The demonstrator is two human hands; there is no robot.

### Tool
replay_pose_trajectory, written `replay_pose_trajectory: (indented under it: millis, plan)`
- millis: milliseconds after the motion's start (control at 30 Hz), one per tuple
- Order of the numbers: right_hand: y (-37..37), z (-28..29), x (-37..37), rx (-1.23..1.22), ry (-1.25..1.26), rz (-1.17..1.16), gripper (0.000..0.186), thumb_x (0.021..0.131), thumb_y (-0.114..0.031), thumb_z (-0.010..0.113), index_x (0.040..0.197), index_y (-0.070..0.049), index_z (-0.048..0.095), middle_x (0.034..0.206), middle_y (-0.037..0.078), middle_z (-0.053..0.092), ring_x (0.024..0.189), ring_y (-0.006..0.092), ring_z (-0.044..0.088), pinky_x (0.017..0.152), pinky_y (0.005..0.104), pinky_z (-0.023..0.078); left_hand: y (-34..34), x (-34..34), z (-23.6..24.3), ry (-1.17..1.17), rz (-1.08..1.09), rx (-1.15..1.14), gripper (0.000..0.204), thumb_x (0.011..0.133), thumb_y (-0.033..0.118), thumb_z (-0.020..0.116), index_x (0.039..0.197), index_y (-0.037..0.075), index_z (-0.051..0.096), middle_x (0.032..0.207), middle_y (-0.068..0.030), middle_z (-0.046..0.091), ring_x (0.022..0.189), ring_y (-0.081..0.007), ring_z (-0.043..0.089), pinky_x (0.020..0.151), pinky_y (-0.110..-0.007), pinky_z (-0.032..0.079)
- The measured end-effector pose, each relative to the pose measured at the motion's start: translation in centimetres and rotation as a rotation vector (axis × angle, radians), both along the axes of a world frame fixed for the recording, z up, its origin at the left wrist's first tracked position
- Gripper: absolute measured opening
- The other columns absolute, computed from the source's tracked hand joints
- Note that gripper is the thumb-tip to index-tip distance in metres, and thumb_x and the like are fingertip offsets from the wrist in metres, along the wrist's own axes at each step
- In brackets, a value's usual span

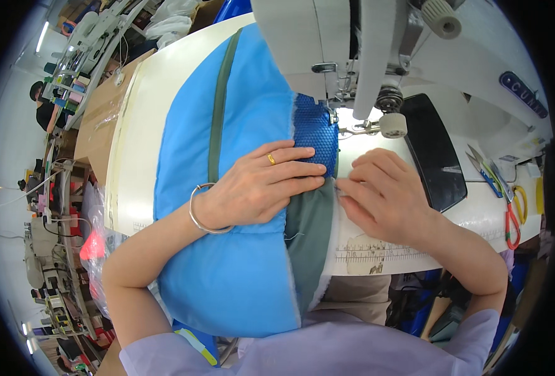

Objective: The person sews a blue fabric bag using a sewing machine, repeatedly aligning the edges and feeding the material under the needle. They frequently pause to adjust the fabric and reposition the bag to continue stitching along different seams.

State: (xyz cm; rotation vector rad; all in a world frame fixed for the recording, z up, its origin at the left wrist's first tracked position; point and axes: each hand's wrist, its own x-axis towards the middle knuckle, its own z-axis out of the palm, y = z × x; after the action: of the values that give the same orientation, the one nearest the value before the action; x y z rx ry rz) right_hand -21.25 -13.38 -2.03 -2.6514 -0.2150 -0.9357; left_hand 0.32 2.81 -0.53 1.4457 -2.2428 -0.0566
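A light-blue fabric piece (227, 282) with a green stripe (223, 106) lies under the sewing machine, joined to blue mesh (314, 118) and a dark green strip (305, 238). My left hand (255, 185) lies flat across the blue fabric and the mesh, fingers slightly apart. My right hand (384, 194) is curled at the pale right edge of the green strip, fingertips closed on it. The mesh runs up to the presser foot (332, 118).
The white machine head (302, 44) overhangs the worktable (139, 144). A black panel (437, 153), scissors (512, 225) and snips (487, 172) lie at the right. Cardboard (95, 125) borders the left, beside cluttered shelves and a person (42, 109) in the background.
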Motion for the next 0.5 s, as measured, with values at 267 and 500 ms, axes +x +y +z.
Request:
replay_pose_trajectory:
  millis: [267,500]
  plan:
    - [0.3,0.5,-0.2,-0.064,0.084,0.122,0.029,0.07,-0.016,0.083,0.092,-0.005,0.068,0.088,0.005,0.056,0.092,0.0246,0.058,0.086,0.0383,0.053,0.0,0.2,-0.4,0.011,0.007,-0.04,0.042,0.075,-0.003,0.061,0.113,0.005,0.076,0.128,-0.0092,0.071,0.126,-0.0305,0.064,0.108,-0.05,0.05]
    - [0.2,0.9,-0.1,-0.18,0.101,0.068,0.028,0.071,-0.017,0.083,0.092,-0.006,0.068,0.09,0.006,0.056,0.097,0.0254,0.058,0.093,0.0423,0.053,-0.5,0.7,-0.7,0.03,0.006,-0.063,0.045,0.074,-0.001,0.062,0.117,0.007,0.075,0.127,-0.0092,0.071,0.124,-0.0302,0.065,0.109,-0.05,0.05]
